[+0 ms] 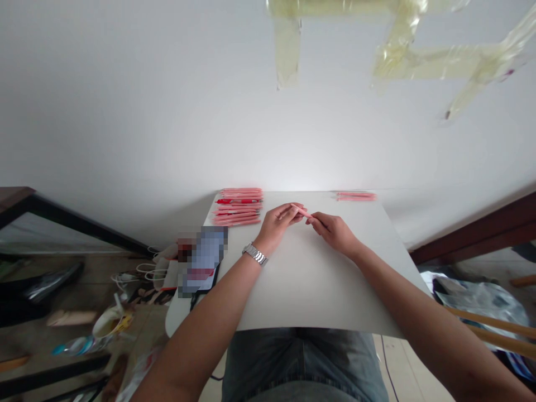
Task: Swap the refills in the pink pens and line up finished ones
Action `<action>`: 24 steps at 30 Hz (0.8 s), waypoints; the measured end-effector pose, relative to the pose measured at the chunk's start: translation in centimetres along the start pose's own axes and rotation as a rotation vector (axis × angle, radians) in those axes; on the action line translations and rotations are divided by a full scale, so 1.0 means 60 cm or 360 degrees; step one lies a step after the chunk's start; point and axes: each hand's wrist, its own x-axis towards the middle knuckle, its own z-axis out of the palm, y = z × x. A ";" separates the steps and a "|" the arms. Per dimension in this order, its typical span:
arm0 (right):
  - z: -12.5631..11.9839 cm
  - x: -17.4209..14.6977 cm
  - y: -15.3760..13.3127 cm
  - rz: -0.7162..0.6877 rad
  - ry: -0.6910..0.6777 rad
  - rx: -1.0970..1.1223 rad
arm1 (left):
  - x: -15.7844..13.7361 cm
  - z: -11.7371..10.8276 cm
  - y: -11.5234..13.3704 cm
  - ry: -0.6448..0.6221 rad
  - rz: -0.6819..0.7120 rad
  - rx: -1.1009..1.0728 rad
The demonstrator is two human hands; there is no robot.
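Note:
Between my two hands, above the white table, is a slim pink pen (pixel 302 211), slanting down to the right. Its upper left end is in the closed fingers of my left hand (pixel 282 216), which has a metal watch (pixel 255 254) at the wrist. The thumb and fingers of my right hand (pixel 333 230) pinch its lower right end. Left of my hands lies a stack of pink pens (pixel 237 220), with a red pen (pixel 238 201) among them. A smaller group of pink pens (pixel 357 196) rests at the back right.
The white table (pixel 318 296) stands against a wall (pixel 167 111) with yellowed tape (pixel 288 50) on it. A pixelated phone (pixel 205 262) is at the table's left edge. Cables (pixel 153 271) and a cup (pixel 108 322) are beyond it. Plastic bags (pixel 481 301) lie at the right.

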 end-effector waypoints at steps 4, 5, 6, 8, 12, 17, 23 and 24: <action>0.003 0.000 0.002 -0.0040 0.0051 -0.0066 | 0.001 0.001 0.000 0.0024 -0.0003 -0.0020; 0.003 0.000 0.002 -0.0045 0.0058 -0.0078 | 0.001 0.001 0.000 0.0030 -0.0003 -0.0023; 0.003 0.001 0.002 -0.0050 0.0061 -0.0086 | 0.001 0.001 0.000 0.0035 -0.0003 -0.0023; 0.004 0.001 0.001 -0.0062 0.0063 -0.0104 | 0.001 0.000 0.002 0.0040 -0.0005 -0.0019; 0.005 0.001 0.001 -0.0090 0.0088 -0.0149 | 0.001 0.000 0.003 0.0045 0.0002 -0.0002; 0.009 0.001 0.001 -0.0114 0.0108 -0.0197 | 0.001 0.001 0.002 0.0071 0.0012 0.0002; 0.012 0.002 0.000 -0.0140 0.0134 -0.0236 | 0.001 0.001 0.001 0.0087 0.0011 -0.0001; 0.012 0.002 0.000 -0.0146 0.0139 -0.0244 | 0.001 0.002 0.000 0.0094 0.0012 -0.0003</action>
